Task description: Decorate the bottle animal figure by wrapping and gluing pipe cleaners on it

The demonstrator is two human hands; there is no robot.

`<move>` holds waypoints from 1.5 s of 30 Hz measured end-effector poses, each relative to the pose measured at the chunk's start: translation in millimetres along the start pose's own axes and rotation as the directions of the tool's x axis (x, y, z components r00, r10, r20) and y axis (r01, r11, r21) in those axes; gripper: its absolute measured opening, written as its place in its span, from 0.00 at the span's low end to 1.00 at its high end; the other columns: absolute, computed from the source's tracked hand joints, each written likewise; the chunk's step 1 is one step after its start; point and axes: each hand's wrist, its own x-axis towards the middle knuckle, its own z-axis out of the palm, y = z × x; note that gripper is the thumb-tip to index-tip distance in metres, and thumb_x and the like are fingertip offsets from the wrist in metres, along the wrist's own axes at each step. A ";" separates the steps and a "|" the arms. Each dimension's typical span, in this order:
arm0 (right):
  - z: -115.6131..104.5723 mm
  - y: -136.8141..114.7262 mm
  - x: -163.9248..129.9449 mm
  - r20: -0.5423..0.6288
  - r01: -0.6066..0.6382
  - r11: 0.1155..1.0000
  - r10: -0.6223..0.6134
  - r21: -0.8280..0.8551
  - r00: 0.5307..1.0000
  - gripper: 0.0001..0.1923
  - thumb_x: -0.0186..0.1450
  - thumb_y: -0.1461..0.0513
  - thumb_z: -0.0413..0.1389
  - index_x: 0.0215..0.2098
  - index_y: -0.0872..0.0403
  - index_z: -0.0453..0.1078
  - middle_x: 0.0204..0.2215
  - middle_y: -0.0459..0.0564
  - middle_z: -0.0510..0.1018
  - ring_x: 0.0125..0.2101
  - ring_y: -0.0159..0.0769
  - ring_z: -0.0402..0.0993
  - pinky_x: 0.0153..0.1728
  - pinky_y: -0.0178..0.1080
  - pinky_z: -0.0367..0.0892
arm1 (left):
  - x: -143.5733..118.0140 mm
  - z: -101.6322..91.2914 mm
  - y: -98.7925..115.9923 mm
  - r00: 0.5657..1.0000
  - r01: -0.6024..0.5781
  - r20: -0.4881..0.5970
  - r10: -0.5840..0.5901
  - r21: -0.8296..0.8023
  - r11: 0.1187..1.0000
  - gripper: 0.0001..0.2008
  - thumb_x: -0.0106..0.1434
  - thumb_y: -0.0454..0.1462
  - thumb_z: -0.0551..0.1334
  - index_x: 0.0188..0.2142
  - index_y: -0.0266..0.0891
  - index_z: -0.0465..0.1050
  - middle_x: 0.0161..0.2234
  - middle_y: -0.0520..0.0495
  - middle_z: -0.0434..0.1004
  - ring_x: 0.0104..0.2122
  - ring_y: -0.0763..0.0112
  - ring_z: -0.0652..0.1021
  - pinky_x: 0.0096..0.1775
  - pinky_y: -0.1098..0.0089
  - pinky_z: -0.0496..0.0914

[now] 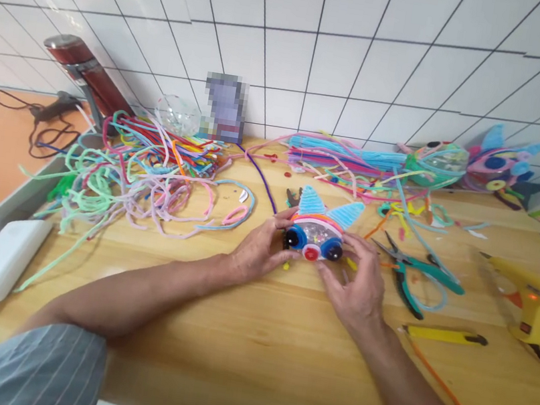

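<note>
A small craft figure (319,229) rests on the wooden table (248,348): a clear ball wrapped in pink and orange pipe cleaners, with two light-blue ears, dark blue eyes and a red nose. My left hand (260,248) grips its left side. My right hand (357,283) holds its right side and front, fingers curled against it.
A tangle of coloured pipe cleaners (153,171) lies at the left, straight bundles (348,156) at the back. Green pliers (415,278), a yellow glue gun (529,302) and a yellow knife (443,335) lie to the right. A white power bank (0,260) sits at the left edge. Finished figures (499,162) stand back right.
</note>
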 end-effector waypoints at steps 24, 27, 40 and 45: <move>1.1 -4.0 -5.2 -0.044 -0.053 0.998 0.052 -0.042 0.998 0.29 0.70 0.58 0.69 0.68 0.49 0.73 0.58 0.60 0.82 0.55 0.49 0.84 0.48 0.48 0.87 | 2.2 6.5 4.2 0.999 0.001 -0.038 -0.003 -0.031 1.000 0.29 0.72 0.42 0.72 0.66 0.44 0.63 0.71 0.26 0.70 0.72 0.49 0.74 0.64 0.49 0.79; 1.5 -2.9 -6.3 -0.044 -0.078 0.997 0.077 -0.021 0.996 0.30 0.69 0.58 0.71 0.67 0.49 0.74 0.59 0.60 0.82 0.55 0.49 0.83 0.47 0.48 0.86 | 1.6 8.6 5.2 0.999 0.036 -0.032 -0.038 -0.049 0.998 0.29 0.72 0.42 0.72 0.66 0.44 0.63 0.72 0.25 0.69 0.73 0.49 0.73 0.66 0.48 0.77; -0.8 7.4 -13.7 -0.012 -0.183 0.982 0.183 0.044 0.983 0.33 0.65 0.58 0.73 0.67 0.48 0.73 0.61 0.60 0.79 0.59 0.53 0.80 0.49 0.52 0.83 | 2.5 10.9 11.0 0.989 0.144 0.011 -0.144 -0.175 0.974 0.31 0.72 0.42 0.72 0.68 0.45 0.62 0.75 0.28 0.66 0.75 0.47 0.69 0.70 0.45 0.74; -3.3 11.6 -15.5 0.009 -0.224 0.973 0.224 0.048 0.975 0.33 0.64 0.57 0.74 0.66 0.49 0.73 0.61 0.61 0.78 0.60 0.54 0.78 0.51 0.54 0.81 | 3.6 9.9 12.1 0.988 0.152 -0.004 -0.156 -0.197 0.968 0.38 0.72 0.44 0.72 0.74 0.45 0.56 0.75 0.29 0.65 0.75 0.46 0.70 0.72 0.45 0.72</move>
